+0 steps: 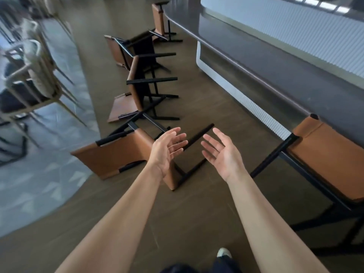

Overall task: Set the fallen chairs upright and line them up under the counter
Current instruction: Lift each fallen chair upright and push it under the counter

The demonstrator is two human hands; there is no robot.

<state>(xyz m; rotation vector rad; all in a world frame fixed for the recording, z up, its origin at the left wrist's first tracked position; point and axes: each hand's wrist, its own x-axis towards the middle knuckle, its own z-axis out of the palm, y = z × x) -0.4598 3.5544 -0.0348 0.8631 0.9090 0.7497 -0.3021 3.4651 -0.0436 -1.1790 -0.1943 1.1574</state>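
Lying on its side, the nearest chair (118, 156) is seen untouched. The left hand (167, 152) and right hand (222, 156) are held spread, empty.

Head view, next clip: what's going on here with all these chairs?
A person reaches the left hand and right hand, both open and empty, toward the nearest fallen chair, gripping nothing yet. A second fallen chair and a third fallen chair lie tipped on the floor beyond it, beside the counter. An upright chair stands at the counter on the right, and a far chair appears to stand at the end.
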